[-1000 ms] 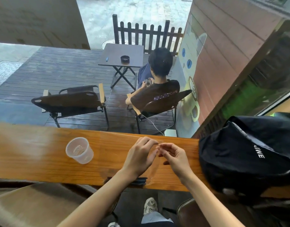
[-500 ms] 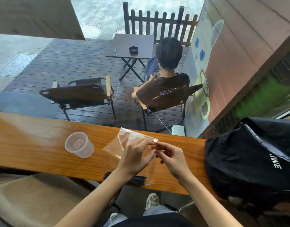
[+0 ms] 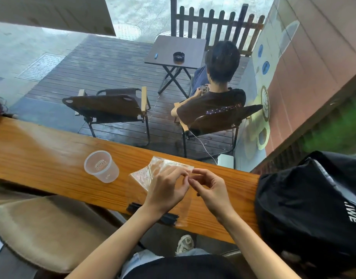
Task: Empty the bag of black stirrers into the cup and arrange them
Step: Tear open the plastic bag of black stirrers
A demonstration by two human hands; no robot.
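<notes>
On the wooden tabletop [image 3: 42, 156], both hands pinch the top edge of the clear bag [image 3: 153, 172]: left hand [image 3: 167, 190] and right hand [image 3: 211, 190] meet fingertip to fingertip. The black stirrers [image 3: 151, 214] lie at the bag's near end. An empty plastic cup [image 3: 101, 166] stands just left.

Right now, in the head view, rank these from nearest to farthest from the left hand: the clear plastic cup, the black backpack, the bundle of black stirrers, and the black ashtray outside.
From the left hand:
1. Bundle of black stirrers, just below the wrist, at the counter's near edge.
2. Clear plastic cup, to its left on the wooden counter.
3. Black backpack, at the counter's right end.
4. Black ashtray, on the folding table outside, far off.
</notes>
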